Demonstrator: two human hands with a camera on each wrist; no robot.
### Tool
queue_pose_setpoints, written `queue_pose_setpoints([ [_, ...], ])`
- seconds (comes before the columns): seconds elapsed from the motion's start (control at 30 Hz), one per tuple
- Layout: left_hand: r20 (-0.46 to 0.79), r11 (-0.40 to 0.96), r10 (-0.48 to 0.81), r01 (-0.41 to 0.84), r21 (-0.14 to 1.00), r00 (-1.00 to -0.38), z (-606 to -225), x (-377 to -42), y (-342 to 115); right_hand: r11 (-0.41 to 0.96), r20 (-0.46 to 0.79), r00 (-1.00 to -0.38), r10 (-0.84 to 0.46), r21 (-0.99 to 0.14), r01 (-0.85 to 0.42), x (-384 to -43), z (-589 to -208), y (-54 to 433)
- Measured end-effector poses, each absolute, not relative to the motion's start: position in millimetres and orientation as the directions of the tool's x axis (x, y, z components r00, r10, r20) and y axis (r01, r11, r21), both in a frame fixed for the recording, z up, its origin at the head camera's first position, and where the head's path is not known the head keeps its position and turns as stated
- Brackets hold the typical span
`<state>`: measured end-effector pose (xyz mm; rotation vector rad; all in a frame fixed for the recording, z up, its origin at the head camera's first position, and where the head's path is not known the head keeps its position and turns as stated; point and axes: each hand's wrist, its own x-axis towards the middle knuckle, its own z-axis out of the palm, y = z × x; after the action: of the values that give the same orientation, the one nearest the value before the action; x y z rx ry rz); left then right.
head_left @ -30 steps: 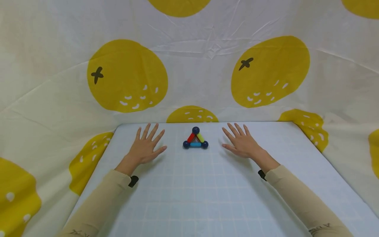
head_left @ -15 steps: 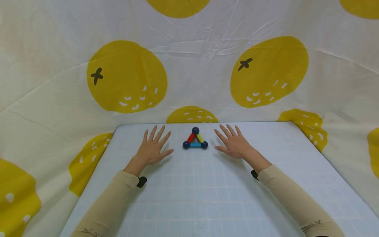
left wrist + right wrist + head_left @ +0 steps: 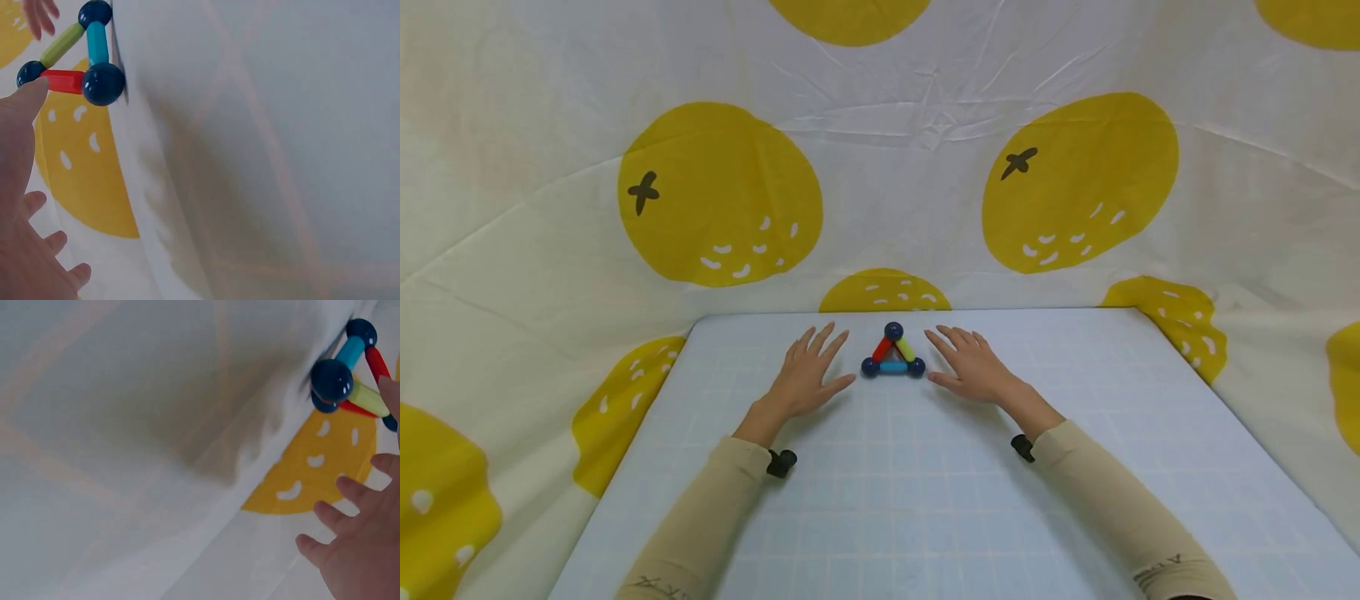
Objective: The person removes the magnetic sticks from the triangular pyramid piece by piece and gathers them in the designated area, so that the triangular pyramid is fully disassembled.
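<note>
A small pyramid of magnetic building rods and dark blue balls (image 3: 893, 367) stands near the table's far edge. Its blue rod (image 3: 97, 42) lies along the base, and red (image 3: 64, 81) and yellow-green (image 3: 367, 398) rods slope up to a top ball. My left hand (image 3: 805, 375) is just left of it, fingers spread and thumb pointing toward it. On the other side, my right hand (image 3: 976, 371) mirrors this, its thumb close to the right base ball. Shadows fall on the table beneath both hands, and neither holds anything. In the left wrist view the left thumb overlaps the top ball.
The table (image 3: 895, 500) has a pale cloth with a faint grid. Behind it and along both sides hangs a white sheet (image 3: 902, 167) printed with large yellow fruit. Black bands (image 3: 782, 463) sit at both wrists.
Both hands have moved inward from either side, closer to the pyramid. Their fingers are a little less spread and slightly bent now. The pyramid has stayed in place.
</note>
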<state>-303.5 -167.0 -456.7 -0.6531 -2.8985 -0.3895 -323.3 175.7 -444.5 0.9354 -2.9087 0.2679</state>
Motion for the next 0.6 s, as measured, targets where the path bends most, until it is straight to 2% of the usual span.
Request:
queue_pose_setpoints([
  [0.23, 0.247, 0.795, 0.35, 0.426, 0.431, -0.904, -463, -309, -153, 0.762, 0.158, -0.826, -0.54, -0.324, -0.56, -325, -447, 165],
  [0.47, 0.295, 0.624, 0.262, 0.394, 0.674, -0.919, -460, -315, -131, 0.671, 0.2, -0.86, -0.47, -0.552, -0.495, -331, -446, 146],
  [0.6, 0.316, 0.535, 0.226, 0.389, 0.75, -0.921, -454, -323, -115, 0.637, 0.246, -0.869, -0.429, -0.6, -0.484, -336, -446, 134],
])
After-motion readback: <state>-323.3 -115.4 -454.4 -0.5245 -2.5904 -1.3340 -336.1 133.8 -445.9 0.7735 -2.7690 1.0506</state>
